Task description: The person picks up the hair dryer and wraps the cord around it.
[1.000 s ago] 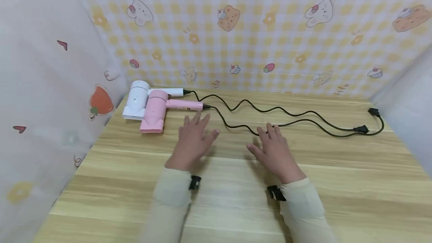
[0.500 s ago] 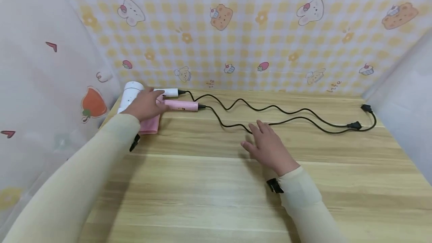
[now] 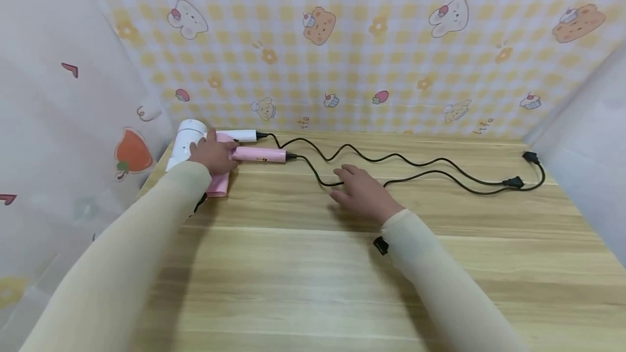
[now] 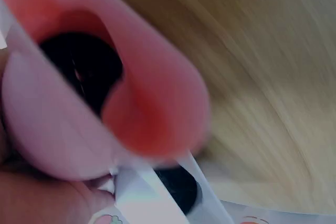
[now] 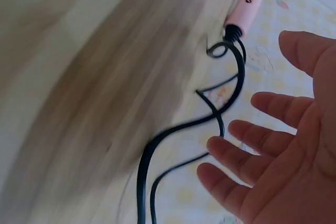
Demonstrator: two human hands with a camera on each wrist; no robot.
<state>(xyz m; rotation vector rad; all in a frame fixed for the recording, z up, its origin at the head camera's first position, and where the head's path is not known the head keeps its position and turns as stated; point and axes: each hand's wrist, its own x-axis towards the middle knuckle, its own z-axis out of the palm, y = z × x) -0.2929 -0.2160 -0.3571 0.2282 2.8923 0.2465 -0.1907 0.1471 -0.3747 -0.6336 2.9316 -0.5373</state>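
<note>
In the head view my left hand (image 3: 215, 155) grips the body of a pink hair dryer (image 3: 259, 154) lying on the table. The left wrist view has the dryer's wide pink nozzle (image 4: 173, 85) up close, with a finger or thumb (image 4: 50, 200) curled against its body. A white hair dryer (image 3: 188, 137) lies just behind and left of it, partly hidden by that hand. My right hand (image 3: 362, 192) is over the pink dryer's black cord (image 3: 430, 171). The right wrist view has its fingers spread and extended, holding nothing.
Both black cords run right in waves across the wooden table (image 3: 293, 287). One plug (image 3: 513, 182) lies at the right, another plug (image 3: 530, 156) near the back corner. A checked cloth (image 3: 362, 69) hangs behind; a white cloth (image 3: 44, 124) flanks the left edge.
My left hand has moved left from in front of the pink handle onto the pink dryer's body and grips it. The right hand has shifted left along the cord. The view has shifted slightly.
</note>
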